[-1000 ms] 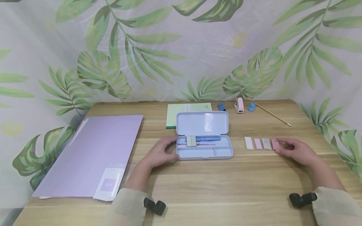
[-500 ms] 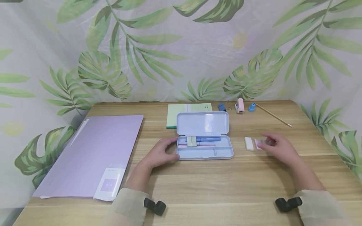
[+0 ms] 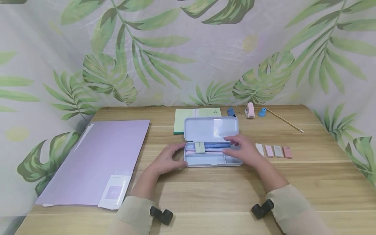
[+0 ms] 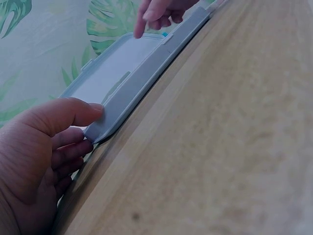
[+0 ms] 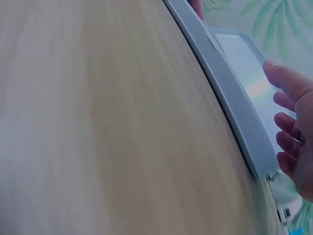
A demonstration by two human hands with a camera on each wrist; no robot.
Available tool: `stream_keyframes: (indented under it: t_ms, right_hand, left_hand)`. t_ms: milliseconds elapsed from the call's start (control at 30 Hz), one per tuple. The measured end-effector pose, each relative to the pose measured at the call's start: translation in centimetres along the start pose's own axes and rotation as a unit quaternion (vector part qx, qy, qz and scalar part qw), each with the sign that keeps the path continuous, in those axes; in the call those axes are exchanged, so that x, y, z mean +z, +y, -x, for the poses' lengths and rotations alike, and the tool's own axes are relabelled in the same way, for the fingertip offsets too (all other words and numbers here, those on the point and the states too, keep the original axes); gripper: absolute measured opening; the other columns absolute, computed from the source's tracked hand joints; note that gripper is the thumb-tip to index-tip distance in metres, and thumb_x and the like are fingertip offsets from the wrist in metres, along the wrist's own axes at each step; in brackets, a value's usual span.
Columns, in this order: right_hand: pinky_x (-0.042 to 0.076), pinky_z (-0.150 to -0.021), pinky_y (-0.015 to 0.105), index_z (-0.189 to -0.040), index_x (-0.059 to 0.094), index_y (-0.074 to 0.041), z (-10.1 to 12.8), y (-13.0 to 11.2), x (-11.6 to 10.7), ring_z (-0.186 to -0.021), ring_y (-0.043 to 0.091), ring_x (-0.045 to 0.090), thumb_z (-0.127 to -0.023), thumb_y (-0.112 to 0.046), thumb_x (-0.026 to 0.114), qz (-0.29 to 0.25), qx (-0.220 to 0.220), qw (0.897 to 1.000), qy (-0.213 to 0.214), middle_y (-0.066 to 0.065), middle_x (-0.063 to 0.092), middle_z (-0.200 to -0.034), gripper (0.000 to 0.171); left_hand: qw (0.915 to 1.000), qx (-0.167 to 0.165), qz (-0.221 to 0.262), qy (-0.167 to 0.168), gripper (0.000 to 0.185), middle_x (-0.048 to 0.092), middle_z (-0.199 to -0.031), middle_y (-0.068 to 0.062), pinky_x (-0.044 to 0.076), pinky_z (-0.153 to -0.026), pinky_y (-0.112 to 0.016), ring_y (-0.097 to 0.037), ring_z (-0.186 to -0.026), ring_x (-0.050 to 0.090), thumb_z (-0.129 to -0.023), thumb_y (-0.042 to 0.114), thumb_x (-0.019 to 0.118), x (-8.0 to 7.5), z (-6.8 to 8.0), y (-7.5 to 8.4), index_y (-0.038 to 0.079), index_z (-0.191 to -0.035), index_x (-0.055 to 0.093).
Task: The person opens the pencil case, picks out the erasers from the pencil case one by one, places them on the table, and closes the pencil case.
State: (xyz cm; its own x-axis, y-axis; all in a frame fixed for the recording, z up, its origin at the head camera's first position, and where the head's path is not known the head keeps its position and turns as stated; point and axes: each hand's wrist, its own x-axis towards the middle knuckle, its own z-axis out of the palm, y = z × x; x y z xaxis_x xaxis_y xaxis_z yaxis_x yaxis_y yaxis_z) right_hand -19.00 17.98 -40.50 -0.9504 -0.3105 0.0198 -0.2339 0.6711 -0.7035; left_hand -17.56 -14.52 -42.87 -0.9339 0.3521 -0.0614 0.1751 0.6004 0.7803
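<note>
An open light-blue pencil case (image 3: pixel 205 160) lies on the table, its lid (image 3: pixel 202 129) tilted up at the back. My left hand (image 3: pixel 168 159) grips its left end, thumb at the front corner and fingers along the side. Blue and pink pens (image 3: pixel 215 149) lie in the rear compartment under a grey-green block (image 3: pixel 199 147). Over the case's right part hovers my right hand (image 3: pixel 245 151), fingers apart and nothing between them; in the right wrist view the hand (image 5: pixel 296 127) is beside the lid. The front compartments show nothing in them, though the right one is partly hidden.
Right of the case lie several erasers in a row, the last a darker pink eraser (image 3: pixel 287 152). Behind are a green notepad (image 3: pixel 182 114), blue binder clip (image 3: pixel 231 112), pink stapler (image 3: pixel 250 111), blue cone-shaped piece (image 3: pixel 262 112) and pencil (image 3: pixel 285 120). A purple folder (image 3: pixel 97 156) lies left.
My right hand has moved left from the darker pink eraser, past the other erasers, to above the pencil case. The erasers stay in their row. My left hand keeps its hold.
</note>
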Motion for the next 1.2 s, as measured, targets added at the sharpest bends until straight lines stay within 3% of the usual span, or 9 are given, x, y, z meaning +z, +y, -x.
stream_keyframes:
  t_ms: [200,400,700,967,1100,1200]
  right_hand:
    - [0.049,-0.096,0.046,-0.128,0.064,-0.012,-1.6,-1.7,2.3,-0.107,0.025,0.055,-0.082,-0.037,0.077,0.011,-0.021,1.000,-0.016,0.010,0.062,-0.113,0.054]
    - [0.049,-0.095,0.044,-0.128,0.065,-0.013,-2.9,-3.2,3.8,-0.106,0.023,0.055,-0.081,-0.037,0.078,0.024,-0.034,0.999,-0.034,0.008,0.063,-0.113,0.055]
    - [0.047,-0.098,0.042,-0.131,0.063,-0.015,-3.8,-3.8,5.1,-0.108,0.022,0.053,-0.081,-0.040,0.078,0.081,-0.008,0.995,-0.059,0.007,0.061,-0.120,0.058]
    - [0.049,-0.093,0.039,-0.126,0.066,-0.014,-3.5,-3.5,4.8,-0.101,0.020,0.054,-0.080,-0.036,0.079,0.031,-0.010,0.999,-0.032,0.005,0.062,-0.110,0.053]
    - [0.049,-0.091,0.041,-0.125,0.066,-0.011,-2.7,-2.8,3.5,-0.101,0.023,0.055,-0.080,-0.032,0.080,0.008,-0.021,1.000,-0.011,0.008,0.062,-0.108,0.052]
    - [0.049,-0.092,0.044,-0.128,0.064,-0.013,-1.9,-2.1,2.0,-0.105,0.025,0.054,-0.081,-0.034,0.078,0.006,-0.002,1.000,-0.011,0.009,0.061,-0.113,0.054]
  left_hand:
    - [1.0000,0.000,-0.002,0.000,0.077,0.044,-0.152,-0.010,0.028,-0.119,-0.051,-0.031,-0.144,0.035,-0.075,0.032,0.076,0.0,-0.1,0.0,0.015,-0.145,0.048]
    - [1.0000,-0.006,0.000,-0.001,0.077,0.044,-0.151,-0.009,0.029,-0.119,-0.051,-0.030,-0.143,0.036,-0.076,0.033,0.075,0.0,0.0,0.0,0.016,-0.145,0.048]
    - [1.0000,-0.007,-0.001,-0.002,0.077,0.044,-0.152,-0.008,0.029,-0.119,-0.052,-0.030,-0.143,0.036,-0.076,0.034,0.075,0.0,0.0,-0.1,0.018,-0.146,0.047]
    - [1.0000,0.000,-0.005,-0.001,0.076,0.046,-0.150,-0.010,0.030,-0.118,-0.052,-0.031,-0.142,0.037,-0.076,0.033,0.074,0.1,-0.1,-0.1,0.016,-0.145,0.048]
    - [0.9999,0.007,-0.009,0.003,0.077,0.047,-0.149,-0.012,0.030,-0.118,-0.052,-0.033,-0.141,0.038,-0.075,0.033,0.074,0.1,-0.1,-0.1,0.014,-0.145,0.049]
    - [1.0000,0.003,-0.009,0.002,0.077,0.046,-0.150,-0.011,0.029,-0.119,-0.051,-0.032,-0.142,0.037,-0.075,0.032,0.075,0.1,0.0,-0.1,0.014,-0.145,0.048]
